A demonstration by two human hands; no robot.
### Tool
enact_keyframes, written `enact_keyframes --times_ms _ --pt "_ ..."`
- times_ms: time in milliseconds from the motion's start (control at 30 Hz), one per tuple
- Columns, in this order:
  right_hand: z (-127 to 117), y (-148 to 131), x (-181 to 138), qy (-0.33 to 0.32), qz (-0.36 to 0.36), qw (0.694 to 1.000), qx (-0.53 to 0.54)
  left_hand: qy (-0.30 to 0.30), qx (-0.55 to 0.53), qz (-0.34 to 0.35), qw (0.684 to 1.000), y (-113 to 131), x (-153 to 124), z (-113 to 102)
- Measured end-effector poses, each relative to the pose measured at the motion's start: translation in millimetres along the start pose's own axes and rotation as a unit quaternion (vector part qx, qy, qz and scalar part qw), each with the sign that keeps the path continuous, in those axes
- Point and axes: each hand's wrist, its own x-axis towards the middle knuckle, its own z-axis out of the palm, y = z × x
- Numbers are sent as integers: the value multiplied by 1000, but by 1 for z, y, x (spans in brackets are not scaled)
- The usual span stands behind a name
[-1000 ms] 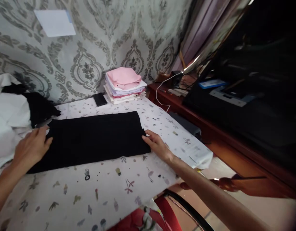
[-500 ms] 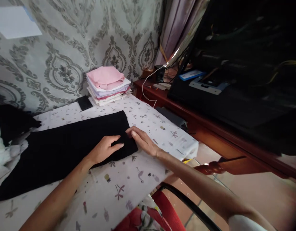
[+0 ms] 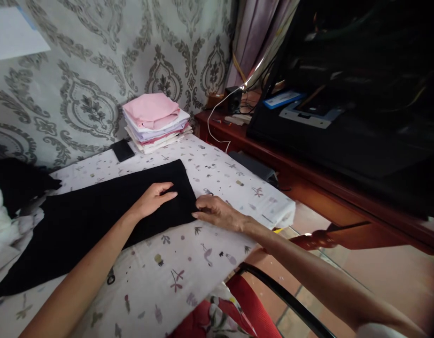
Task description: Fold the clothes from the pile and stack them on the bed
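A folded black garment lies lengthwise across the white patterned tablecloth, its straight short end toward the right. My left hand rests on top of it near that end, thumb and fingers apart. At the garment's right edge, near the front corner, my right hand has its fingers curled and its thumb close to them, pinching the border of the cloth. The left end of the garment reaches the frame edge beside a heap of white cloth.
Behind the garment stand a stack of folded clothes, pink on top, and a flat dark object. A dark crumpled cloth lies at left. A wooden stand with a large black screen borders the table's right side.
My right hand has moved from on the garment's end to its front right corner, and its fingers have curled. My left hand has shifted slightly away from me across the cloth.
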Motion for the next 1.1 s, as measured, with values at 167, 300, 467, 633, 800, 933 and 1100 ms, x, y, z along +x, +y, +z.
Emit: enact_keyframes --times_ms 167,300,467,633,800,933,1100 --pt "12 -5 -7 94 95 991 -30 -1 139 33 990 -5 11 6" --pt "17 -8 -17 115 125 984 -59 -6 236 51 970 -10 13 14" --pt "17 -16 -16 143 53 978 -143 13 350 57 935 -11 13 24" --pt "28 -35 21 149 -53 974 -165 -1 384 31 923 -3 7 29" --pt "45 -20 44 86 11 985 -147 62 428 80 898 -8 -16 17" --pt "54 -2 43 98 11 977 -191 127 462 55 876 -23 -59 -24" --pt "62 -1 41 98 -24 961 -259 234 500 -116 826 -55 -117 -113"
